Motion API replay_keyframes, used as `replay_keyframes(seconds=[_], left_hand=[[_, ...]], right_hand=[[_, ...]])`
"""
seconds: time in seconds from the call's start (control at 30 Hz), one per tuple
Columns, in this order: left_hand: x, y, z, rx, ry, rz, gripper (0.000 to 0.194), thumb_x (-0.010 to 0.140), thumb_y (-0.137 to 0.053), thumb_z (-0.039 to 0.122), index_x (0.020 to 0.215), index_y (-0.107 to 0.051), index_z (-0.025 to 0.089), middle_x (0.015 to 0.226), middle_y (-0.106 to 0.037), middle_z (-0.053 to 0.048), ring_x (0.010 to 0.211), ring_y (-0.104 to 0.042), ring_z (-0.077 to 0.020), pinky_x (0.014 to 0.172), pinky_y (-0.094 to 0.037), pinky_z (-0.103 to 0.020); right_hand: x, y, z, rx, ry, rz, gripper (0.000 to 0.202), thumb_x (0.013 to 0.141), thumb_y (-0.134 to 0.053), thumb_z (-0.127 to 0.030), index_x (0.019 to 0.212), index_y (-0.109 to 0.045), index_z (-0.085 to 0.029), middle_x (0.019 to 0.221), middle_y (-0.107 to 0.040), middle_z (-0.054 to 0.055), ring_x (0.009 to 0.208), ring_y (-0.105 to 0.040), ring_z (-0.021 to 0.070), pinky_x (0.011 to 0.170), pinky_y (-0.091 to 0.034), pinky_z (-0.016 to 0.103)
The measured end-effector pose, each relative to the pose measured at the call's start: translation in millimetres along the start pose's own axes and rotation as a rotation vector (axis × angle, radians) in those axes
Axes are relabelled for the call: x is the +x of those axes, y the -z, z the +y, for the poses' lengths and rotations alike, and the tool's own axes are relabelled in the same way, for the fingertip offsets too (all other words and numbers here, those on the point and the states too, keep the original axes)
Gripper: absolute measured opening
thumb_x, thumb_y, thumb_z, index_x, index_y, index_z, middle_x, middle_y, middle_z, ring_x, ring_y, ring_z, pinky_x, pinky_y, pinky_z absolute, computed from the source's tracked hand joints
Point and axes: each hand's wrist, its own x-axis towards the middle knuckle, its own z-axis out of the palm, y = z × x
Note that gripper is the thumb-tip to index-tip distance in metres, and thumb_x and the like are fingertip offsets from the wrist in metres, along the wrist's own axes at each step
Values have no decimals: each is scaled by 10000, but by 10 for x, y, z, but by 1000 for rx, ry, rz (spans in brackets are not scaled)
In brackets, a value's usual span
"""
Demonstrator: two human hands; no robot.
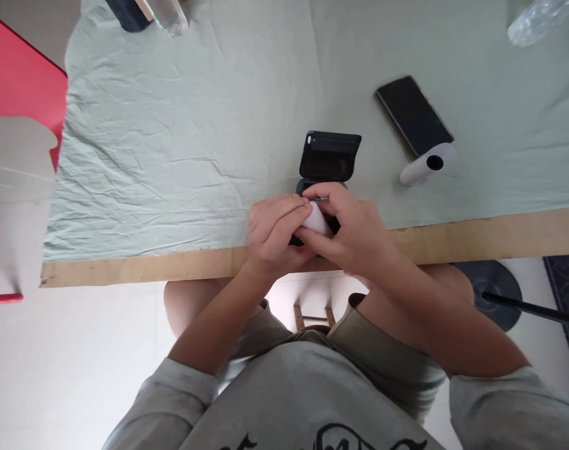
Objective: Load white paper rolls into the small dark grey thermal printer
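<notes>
At the table's front edge, a small white rounded object [317,220] sits between my two hands, mostly covered by fingers. My left hand [277,228] is closed, its fingertips pressing on the object's left side. From the other side my right hand [352,226] curls around it, thumb below and fingers above. Just beyond the hands stands a black case-like thing with its lid [331,156] raised. Its lower part is largely hidden by my hands. Whether the white object rests in the case, I cannot tell.
A smartphone [414,115] lies to the right on the pale green cloth [209,125]. Against its near corner is a white device with a dark round spot [422,167]. Clear plastic [537,24] lies far right. A clear container [170,17] and a dark object [130,15] are far left.
</notes>
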Motion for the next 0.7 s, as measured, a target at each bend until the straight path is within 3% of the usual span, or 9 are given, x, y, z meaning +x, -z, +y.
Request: replay_keyframes(seconds=[0.1, 0.23, 0.4, 0.5, 0.7], left_hand=[[8, 6, 11, -17, -32, -14, 340, 932, -658, 316, 1251, -594, 216, 1074, -750, -74, 981, -751, -235, 834, -636, -397], [40, 83, 10, -31, -26, -113, 567, 944, -580, 559, 1376, -510, 199, 1190, -701, -131, 1105, -706, -277, 900, -617, -450], [32, 146, 2, -43, 113, -244, 447, 977, -535, 444, 1345, -510, 192, 1259, -652, -142, 1184, -649, -284, 991, -560, -468], [17, 141, -3, -66, 207, -321, 392, 989, -511, 396, 1320, -525, 185, 1283, -639, -153, 1210, -626, -282, 1031, -539, -476], [30, 113, -15, -103, 367, -481, 320, 965, -539, 293, 1267, -537, 189, 1295, -641, -153, 1212, -622, -267, 1043, -533, -462]], right_hand=[[-19, 14, -31, 27, 33, 68, 269, 829, -698, -323, 1066, -596, -248, 829, -723, -17, 705, -669, 169, 664, -525, 314], [30, 179, 47, 215, 44, 235, 202, 877, -716, -363, 1024, -598, -292, 959, -725, -4, 794, -691, 171, 692, -580, 342], [129, 366, 459, 474, -146, 341, 320, 948, -608, -563, 1162, -615, -326, 1013, -691, 12, 883, -732, 193, 621, -599, 324], [119, 411, 695, 376, -181, 392, 327, 951, -597, -569, 1145, -637, -308, 979, -689, 14, 825, -726, 189, 605, -592, 323], [72, 427, 959, -73, -97, 480, 220, 810, -722, -347, 1009, -680, -264, 1004, -751, 45, 869, -722, 213, 771, -627, 379]])
